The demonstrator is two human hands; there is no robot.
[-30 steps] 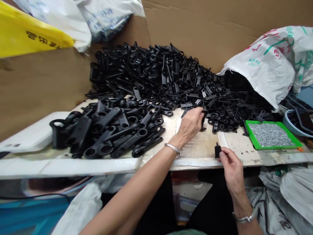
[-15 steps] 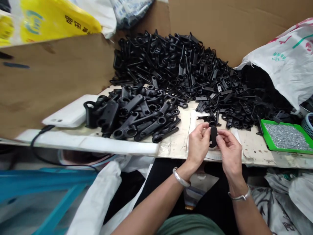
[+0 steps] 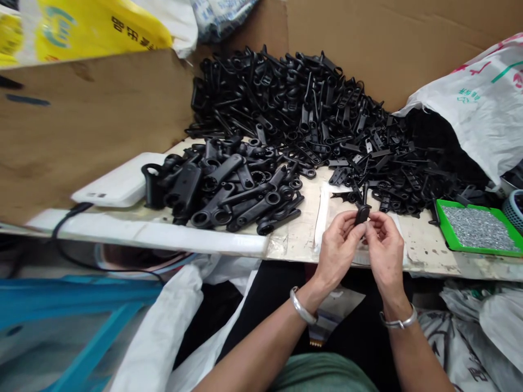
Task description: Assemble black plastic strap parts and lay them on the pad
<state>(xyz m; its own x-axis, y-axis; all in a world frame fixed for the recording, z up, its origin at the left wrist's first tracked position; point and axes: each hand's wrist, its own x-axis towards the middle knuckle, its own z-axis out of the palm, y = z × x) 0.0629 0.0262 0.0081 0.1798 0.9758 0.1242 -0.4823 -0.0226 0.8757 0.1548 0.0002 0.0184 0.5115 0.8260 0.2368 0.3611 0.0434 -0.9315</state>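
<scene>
Both my hands meet over the near edge of the worktable (image 3: 294,239). My left hand (image 3: 338,247) and my right hand (image 3: 384,250) pinch one small black plastic part (image 3: 362,213) between their fingertips, holding it upright. Just beyond the hands lies a big heap of thin black plastic parts (image 3: 310,114). To the left of it sits a pile of thicker black handle-like parts (image 3: 229,190). Each wrist wears a silver bangle.
A green tray of small metal bits (image 3: 478,227) sits at the right edge. A white sack (image 3: 469,103) spills black parts behind it. Cardboard walls (image 3: 90,125) back the table. A white device (image 3: 118,188) with a black cable lies at left. Yellow bag (image 3: 90,27) top left.
My left hand drew back from the heap with a black part and joined my right hand at the table edge. Since then the held part has tilted up slightly.
</scene>
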